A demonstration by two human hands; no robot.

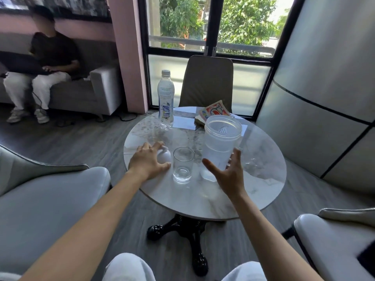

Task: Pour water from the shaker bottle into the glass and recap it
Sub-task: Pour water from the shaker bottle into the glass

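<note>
The translucent shaker bottle (221, 142) stands upright and uncapped on the right of the round marble table (263, 179), with water in its lower half. My right hand (227, 175) is open just in front of its base, fingers spread and not closed on it. A clear glass (183, 165) stands upright to the bottle's left; I cannot tell whether it holds any water. Left of the glass, the white shaker lid (165, 157) rests on the table, with my left hand (147, 161) cupped over it, thumb and fingers around it.
A capped plastic water bottle (166, 98) stands at the table's far left edge, and a book (213, 113) lies at the far edge. A chair (207, 82) faces me; armchairs (50, 189) flank me. A person (46, 67) sits on a sofa at left.
</note>
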